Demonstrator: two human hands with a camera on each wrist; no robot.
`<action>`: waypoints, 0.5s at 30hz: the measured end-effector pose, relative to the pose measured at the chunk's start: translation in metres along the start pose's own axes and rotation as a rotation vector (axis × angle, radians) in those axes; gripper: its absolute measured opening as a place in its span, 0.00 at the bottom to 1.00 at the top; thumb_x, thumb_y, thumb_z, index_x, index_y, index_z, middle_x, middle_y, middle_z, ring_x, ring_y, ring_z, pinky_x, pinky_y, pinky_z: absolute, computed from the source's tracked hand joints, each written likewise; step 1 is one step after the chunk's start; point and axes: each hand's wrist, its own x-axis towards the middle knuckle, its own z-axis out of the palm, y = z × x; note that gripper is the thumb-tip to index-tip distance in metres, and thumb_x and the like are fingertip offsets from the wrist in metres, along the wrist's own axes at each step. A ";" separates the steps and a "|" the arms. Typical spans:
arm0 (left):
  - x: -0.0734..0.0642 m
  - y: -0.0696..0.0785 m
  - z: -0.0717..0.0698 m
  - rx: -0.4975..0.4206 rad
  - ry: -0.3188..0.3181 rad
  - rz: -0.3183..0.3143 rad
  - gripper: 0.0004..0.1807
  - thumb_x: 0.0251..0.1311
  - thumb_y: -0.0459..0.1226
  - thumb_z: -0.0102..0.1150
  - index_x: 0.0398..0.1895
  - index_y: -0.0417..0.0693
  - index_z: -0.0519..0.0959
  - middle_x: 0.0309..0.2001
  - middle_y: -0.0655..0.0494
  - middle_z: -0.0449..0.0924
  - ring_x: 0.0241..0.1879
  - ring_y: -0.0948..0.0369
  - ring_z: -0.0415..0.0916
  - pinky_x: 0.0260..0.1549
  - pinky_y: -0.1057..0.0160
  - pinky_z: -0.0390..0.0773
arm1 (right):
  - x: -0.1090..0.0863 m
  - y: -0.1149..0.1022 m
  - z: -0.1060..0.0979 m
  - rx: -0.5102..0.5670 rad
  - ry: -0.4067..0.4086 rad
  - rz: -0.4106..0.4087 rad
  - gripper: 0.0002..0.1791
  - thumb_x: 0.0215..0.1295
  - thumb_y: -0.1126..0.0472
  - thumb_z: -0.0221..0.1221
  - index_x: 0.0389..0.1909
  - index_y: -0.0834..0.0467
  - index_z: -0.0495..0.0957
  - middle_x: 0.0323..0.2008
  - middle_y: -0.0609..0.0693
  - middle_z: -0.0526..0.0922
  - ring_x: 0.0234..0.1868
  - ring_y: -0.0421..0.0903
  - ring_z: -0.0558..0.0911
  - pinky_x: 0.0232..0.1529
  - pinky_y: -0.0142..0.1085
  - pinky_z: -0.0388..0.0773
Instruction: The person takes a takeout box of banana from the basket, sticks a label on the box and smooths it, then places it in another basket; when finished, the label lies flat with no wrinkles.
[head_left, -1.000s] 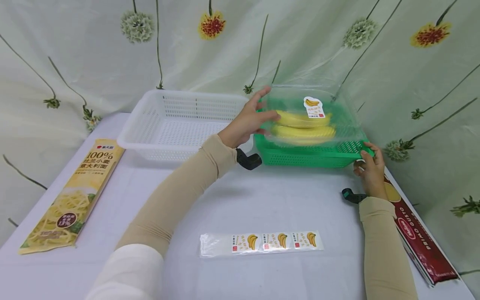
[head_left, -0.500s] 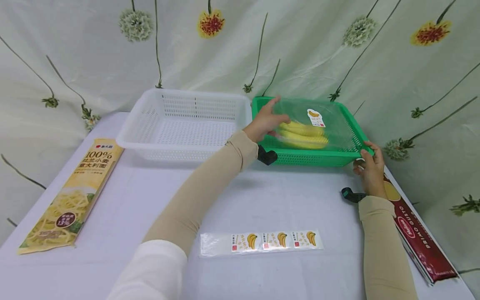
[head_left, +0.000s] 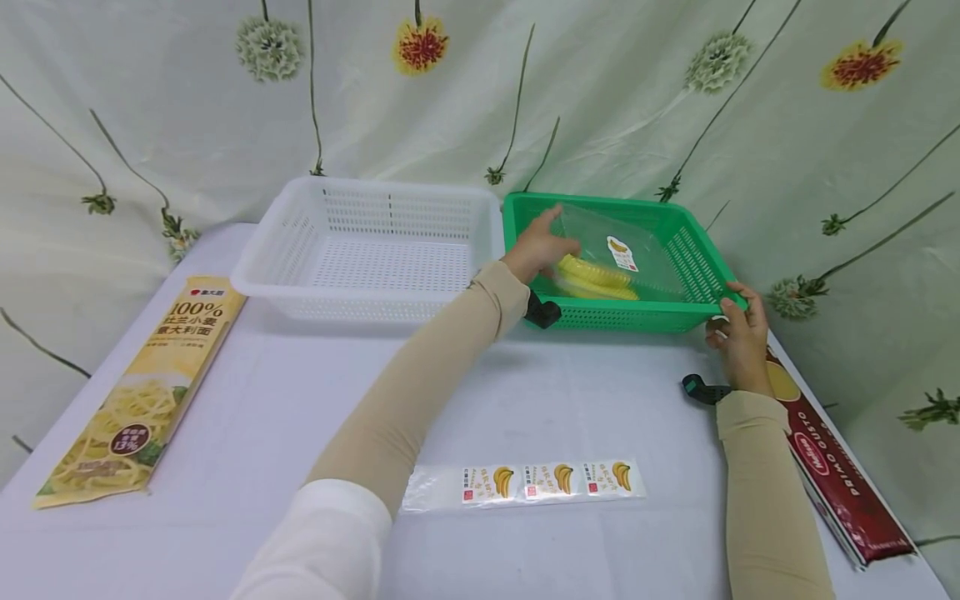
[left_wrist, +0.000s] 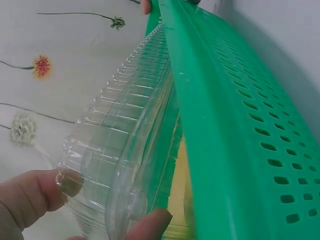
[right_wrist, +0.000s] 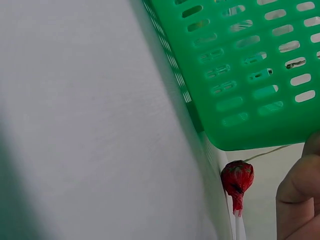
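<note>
My left hand [head_left: 538, 246] grips the left end of a clear plastic box [head_left: 660, 265] with yellow bananas [head_left: 596, 278] inside and a banana sticker on its lid. The box is tilted within the green basket [head_left: 622, 320], its right part lower. In the left wrist view, a fingertip and thumb pinch the ribbed edge of the clear box [left_wrist: 115, 135], close beside the basket's rim. My right hand [head_left: 742, 337] holds the basket's front right corner, fingers over the rim. The right wrist view catches part of that hand next to the slotted basket wall [right_wrist: 260, 120].
A white basket [head_left: 360, 307] stands left of the green one. A strip of banana stickers [head_left: 555, 485] lies in front. Pasta packs flank the table: a yellow one [head_left: 142, 392] left, a dark red one [head_left: 840, 458] right. A red-wrapped lollipop [right_wrist: 237, 177] shows near the basket's corner.
The left hand has lowered the banana box from above the green basket into it, shifting slightly right, and the box has tilted. The right hand has kept its hold on the corner.
</note>
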 end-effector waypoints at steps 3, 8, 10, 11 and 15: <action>0.001 -0.004 0.001 0.014 0.002 0.005 0.47 0.78 0.33 0.57 0.91 0.63 0.46 0.89 0.54 0.42 0.16 0.63 0.56 0.20 0.66 0.71 | 0.000 0.000 0.000 -0.003 -0.005 0.000 0.14 0.87 0.57 0.52 0.65 0.42 0.73 0.51 0.48 0.69 0.31 0.41 0.73 0.27 0.28 0.70; 0.005 -0.010 0.003 0.041 0.036 0.016 0.45 0.79 0.34 0.58 0.91 0.61 0.47 0.89 0.53 0.44 0.17 0.63 0.60 0.20 0.67 0.72 | -0.001 0.001 0.000 0.009 -0.015 -0.008 0.14 0.87 0.58 0.52 0.65 0.43 0.72 0.50 0.48 0.70 0.30 0.41 0.73 0.26 0.28 0.70; 0.007 -0.012 0.005 0.061 0.055 0.016 0.44 0.80 0.35 0.59 0.90 0.60 0.47 0.88 0.52 0.46 0.16 0.63 0.59 0.20 0.67 0.71 | 0.000 0.001 0.000 0.014 -0.016 -0.013 0.14 0.87 0.58 0.52 0.65 0.43 0.72 0.51 0.49 0.70 0.30 0.41 0.73 0.26 0.28 0.69; 0.008 -0.012 0.005 0.073 0.063 0.016 0.44 0.80 0.36 0.59 0.90 0.60 0.47 0.88 0.51 0.47 0.15 0.64 0.58 0.19 0.67 0.71 | 0.000 0.001 0.000 0.015 -0.015 -0.015 0.14 0.87 0.58 0.53 0.66 0.43 0.73 0.51 0.49 0.70 0.30 0.41 0.73 0.26 0.29 0.69; 0.011 -0.013 0.009 0.164 0.077 -0.001 0.43 0.82 0.41 0.58 0.91 0.59 0.46 0.87 0.51 0.52 0.15 0.64 0.58 0.20 0.67 0.71 | 0.000 0.001 0.000 0.012 -0.012 -0.020 0.14 0.86 0.58 0.53 0.66 0.44 0.72 0.52 0.49 0.69 0.30 0.41 0.73 0.26 0.29 0.69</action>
